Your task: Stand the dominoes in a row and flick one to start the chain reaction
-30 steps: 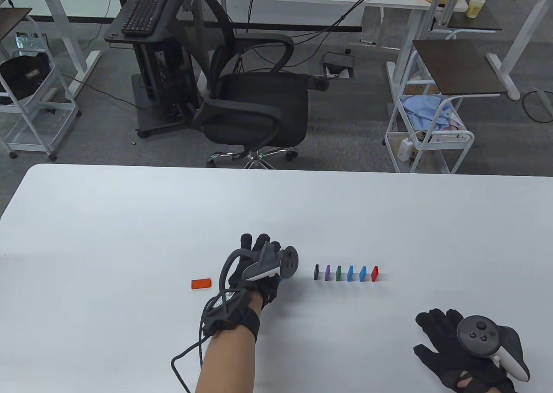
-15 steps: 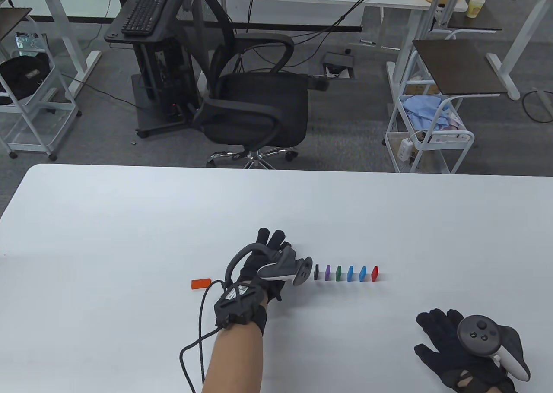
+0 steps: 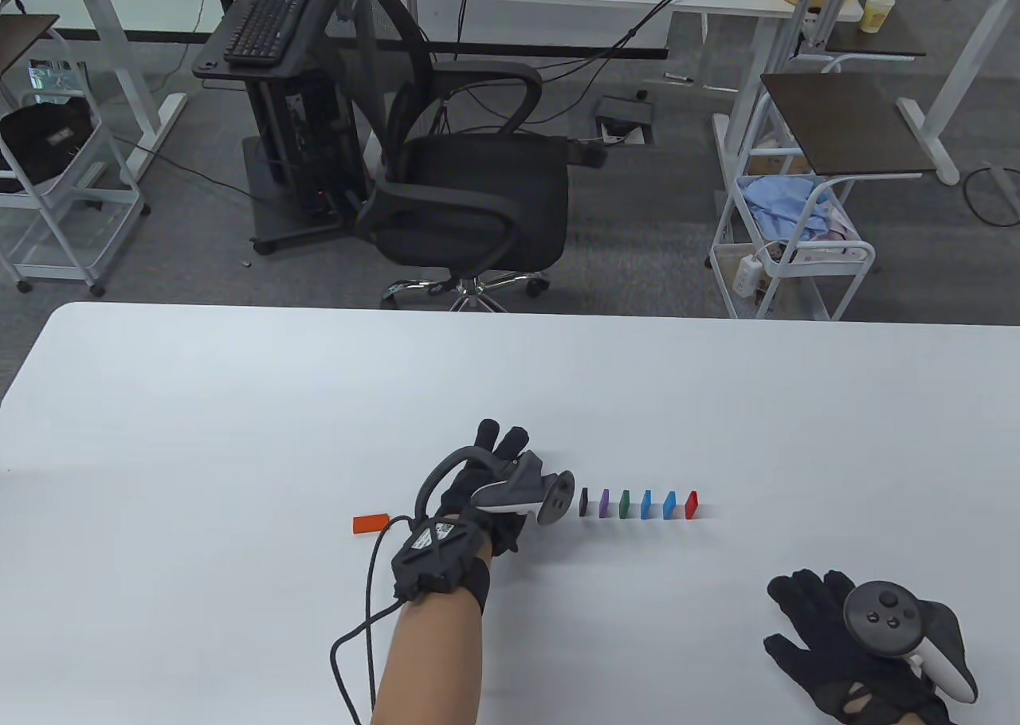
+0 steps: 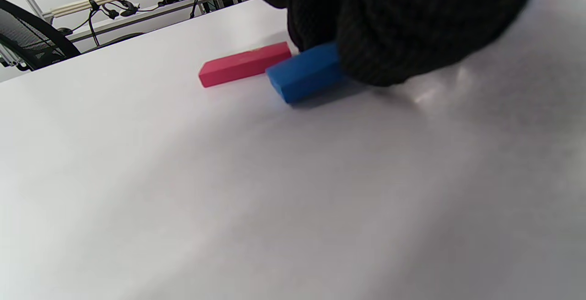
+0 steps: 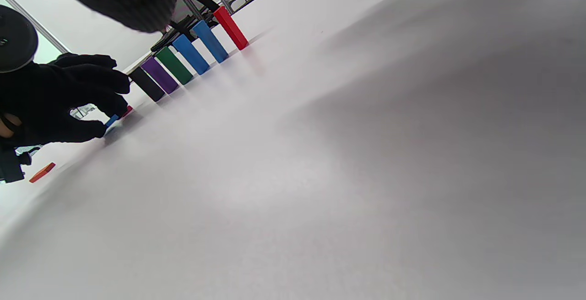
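Note:
Six dominoes stand in a row on the white table (image 3: 239,406): black (image 3: 584,502), purple (image 3: 604,503), green (image 3: 625,504), two blue (image 3: 657,505) and red (image 3: 691,505). My left hand (image 3: 466,487) is just left of the black one. In the left wrist view its fingertips (image 4: 389,30) pinch a blue domino (image 4: 302,72) lying flat, with a pink-red domino (image 4: 245,64) flat beside it. The right wrist view shows that left hand (image 5: 68,98) curled low near the row's black end (image 5: 146,84). My right hand (image 3: 821,629) lies flat and holds nothing.
An orange domino (image 3: 371,523) lies flat to the left of my left hand. The glove's cable (image 3: 355,637) trails toward the near edge. A black office chair (image 3: 470,199) and white carts (image 3: 789,255) stand beyond the far table edge.
Over the last second my left hand moved right toward the black end of the row and turned its wrist, then held there. The right hand and the standing dominoes stayed put.

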`<state>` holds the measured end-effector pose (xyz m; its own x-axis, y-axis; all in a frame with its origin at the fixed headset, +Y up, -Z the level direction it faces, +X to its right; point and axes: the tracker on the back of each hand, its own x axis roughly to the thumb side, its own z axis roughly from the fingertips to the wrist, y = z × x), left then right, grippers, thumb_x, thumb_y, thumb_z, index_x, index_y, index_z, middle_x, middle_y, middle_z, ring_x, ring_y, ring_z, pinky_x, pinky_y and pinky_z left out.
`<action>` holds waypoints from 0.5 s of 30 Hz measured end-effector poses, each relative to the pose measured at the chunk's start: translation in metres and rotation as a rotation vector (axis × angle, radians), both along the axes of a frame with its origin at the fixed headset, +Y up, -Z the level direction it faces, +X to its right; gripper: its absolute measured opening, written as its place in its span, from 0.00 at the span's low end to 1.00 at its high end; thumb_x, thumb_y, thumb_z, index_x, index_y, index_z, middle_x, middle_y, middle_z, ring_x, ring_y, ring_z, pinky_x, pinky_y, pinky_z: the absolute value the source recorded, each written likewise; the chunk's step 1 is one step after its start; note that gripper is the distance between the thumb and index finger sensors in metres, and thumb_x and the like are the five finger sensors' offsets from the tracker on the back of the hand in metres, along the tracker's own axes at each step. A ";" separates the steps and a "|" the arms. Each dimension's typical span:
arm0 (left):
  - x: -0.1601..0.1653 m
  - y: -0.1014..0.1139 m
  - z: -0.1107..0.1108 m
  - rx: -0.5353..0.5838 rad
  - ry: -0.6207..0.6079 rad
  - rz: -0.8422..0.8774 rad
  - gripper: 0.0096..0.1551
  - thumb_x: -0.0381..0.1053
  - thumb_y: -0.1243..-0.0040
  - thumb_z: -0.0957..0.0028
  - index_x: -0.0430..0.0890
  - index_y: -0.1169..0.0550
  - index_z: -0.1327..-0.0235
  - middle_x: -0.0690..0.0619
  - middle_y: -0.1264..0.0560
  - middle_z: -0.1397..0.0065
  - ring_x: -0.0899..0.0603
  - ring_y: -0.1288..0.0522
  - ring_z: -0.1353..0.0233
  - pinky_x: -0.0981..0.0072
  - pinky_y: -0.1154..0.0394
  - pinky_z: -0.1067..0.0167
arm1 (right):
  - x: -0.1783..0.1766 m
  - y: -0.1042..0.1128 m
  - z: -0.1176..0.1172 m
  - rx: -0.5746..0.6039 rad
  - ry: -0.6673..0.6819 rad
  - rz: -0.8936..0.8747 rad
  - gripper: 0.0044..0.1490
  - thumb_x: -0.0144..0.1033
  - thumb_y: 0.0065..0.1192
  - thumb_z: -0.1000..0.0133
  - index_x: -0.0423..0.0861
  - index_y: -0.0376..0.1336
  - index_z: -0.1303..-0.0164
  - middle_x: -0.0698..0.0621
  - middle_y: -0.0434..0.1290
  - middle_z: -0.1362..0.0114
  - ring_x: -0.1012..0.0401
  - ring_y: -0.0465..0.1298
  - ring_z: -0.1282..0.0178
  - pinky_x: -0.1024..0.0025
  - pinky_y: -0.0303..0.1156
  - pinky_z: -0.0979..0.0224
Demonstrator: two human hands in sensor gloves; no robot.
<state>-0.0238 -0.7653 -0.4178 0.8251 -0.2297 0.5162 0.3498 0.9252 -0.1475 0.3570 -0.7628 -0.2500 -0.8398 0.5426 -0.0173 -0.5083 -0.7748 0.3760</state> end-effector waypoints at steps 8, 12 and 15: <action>-0.010 0.027 0.001 0.046 0.034 0.194 0.35 0.57 0.33 0.56 0.46 0.31 0.38 0.46 0.24 0.32 0.41 0.39 0.22 0.27 0.68 0.30 | 0.000 0.000 0.000 0.001 0.001 -0.003 0.44 0.56 0.55 0.42 0.55 0.39 0.23 0.43 0.33 0.15 0.41 0.22 0.21 0.37 0.22 0.24; -0.012 0.033 0.003 0.053 0.030 0.226 0.35 0.56 0.34 0.56 0.45 0.31 0.38 0.46 0.23 0.33 0.41 0.38 0.23 0.27 0.66 0.29 | 0.000 0.000 0.000 0.002 0.001 -0.005 0.44 0.56 0.55 0.42 0.55 0.39 0.23 0.43 0.33 0.15 0.41 0.22 0.21 0.37 0.22 0.24; -0.013 0.036 0.004 0.049 0.022 0.261 0.35 0.54 0.35 0.54 0.44 0.32 0.35 0.45 0.23 0.34 0.40 0.37 0.23 0.27 0.65 0.29 | 0.000 -0.001 0.000 0.003 0.000 -0.006 0.44 0.56 0.55 0.42 0.55 0.39 0.23 0.43 0.33 0.15 0.42 0.22 0.21 0.37 0.22 0.24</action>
<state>-0.0364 -0.7289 -0.4138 0.8708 -0.0322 0.4905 0.0960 0.9898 -0.1055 0.3566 -0.7635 -0.2500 -0.8367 0.5474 -0.0159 -0.5127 -0.7728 0.3740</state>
